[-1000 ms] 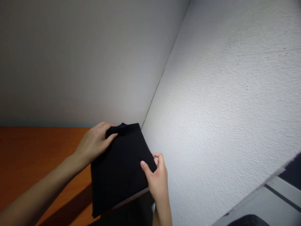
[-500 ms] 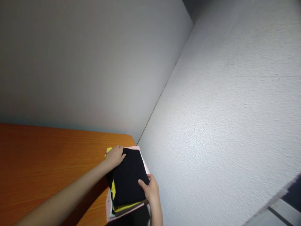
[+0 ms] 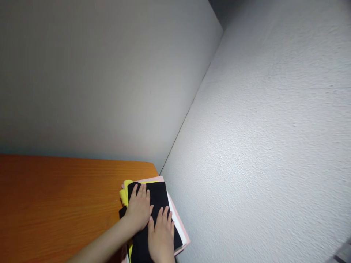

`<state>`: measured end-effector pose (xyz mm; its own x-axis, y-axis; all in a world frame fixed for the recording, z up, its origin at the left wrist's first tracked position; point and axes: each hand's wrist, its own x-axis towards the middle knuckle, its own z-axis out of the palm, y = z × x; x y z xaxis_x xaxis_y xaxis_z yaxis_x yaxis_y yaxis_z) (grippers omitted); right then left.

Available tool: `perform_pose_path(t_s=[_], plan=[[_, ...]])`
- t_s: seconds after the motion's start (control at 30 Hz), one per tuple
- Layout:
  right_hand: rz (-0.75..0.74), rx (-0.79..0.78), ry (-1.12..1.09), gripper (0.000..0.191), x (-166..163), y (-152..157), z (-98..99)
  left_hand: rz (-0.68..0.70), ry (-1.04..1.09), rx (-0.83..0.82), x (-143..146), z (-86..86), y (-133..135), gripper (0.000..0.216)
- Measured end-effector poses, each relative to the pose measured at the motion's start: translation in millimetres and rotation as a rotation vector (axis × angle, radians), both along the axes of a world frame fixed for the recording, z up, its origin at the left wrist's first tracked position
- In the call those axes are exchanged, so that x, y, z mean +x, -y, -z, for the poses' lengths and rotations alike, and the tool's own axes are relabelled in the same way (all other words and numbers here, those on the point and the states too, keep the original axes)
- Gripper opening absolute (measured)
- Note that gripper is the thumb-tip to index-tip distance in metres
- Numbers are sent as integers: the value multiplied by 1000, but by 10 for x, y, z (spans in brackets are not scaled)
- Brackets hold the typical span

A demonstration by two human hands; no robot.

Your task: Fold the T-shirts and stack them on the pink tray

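Note:
A stack of folded cloths lies at the right end of the wooden table, with a black folded cloth (image 3: 157, 191) on top. Beneath it show the edges of a yellow cloth (image 3: 124, 195), a white cloth (image 3: 175, 219) and a pink cloth (image 3: 183, 225). My left hand (image 3: 139, 208) rests flat on the upper left of the black cloth, fingers stretched out. Close beside it, my right hand (image 3: 161, 233) lies on the lower middle of the same cloth, its fingers spread. The near edge of the stack is partly cut off by the frame.
The orange-brown wooden table (image 3: 60, 201) runs off to the left. Behind it stands a smooth grey wall (image 3: 95, 80), and a rough white wall (image 3: 246, 146) rises close on the right of the stack. The two meet in a corner.
My left hand has moved from the stack's left edge onto the black cloth. My right hand has released the right edge and now lies flat on top. The view has shifted slightly.

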<state>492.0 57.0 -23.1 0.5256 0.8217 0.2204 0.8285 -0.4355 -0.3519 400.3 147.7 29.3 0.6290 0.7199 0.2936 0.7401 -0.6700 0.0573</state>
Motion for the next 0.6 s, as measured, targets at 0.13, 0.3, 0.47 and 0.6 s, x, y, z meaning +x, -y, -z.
perform_pose_path(t_s=[0.13,0.3,0.47,0.6], plan=[[27,-10,4,67,20,-36,196,-19,-55,42,29,134,-18,58],[30,49,39,65,103,-5,342,-45,-117,22,65,77,19,60],[-13,135,-5,67,140,-4,463,-43,-66,19,46,76,23,61],[20,177,-58,72,36,34,338,69,368,-55,-156,164,45,51]])
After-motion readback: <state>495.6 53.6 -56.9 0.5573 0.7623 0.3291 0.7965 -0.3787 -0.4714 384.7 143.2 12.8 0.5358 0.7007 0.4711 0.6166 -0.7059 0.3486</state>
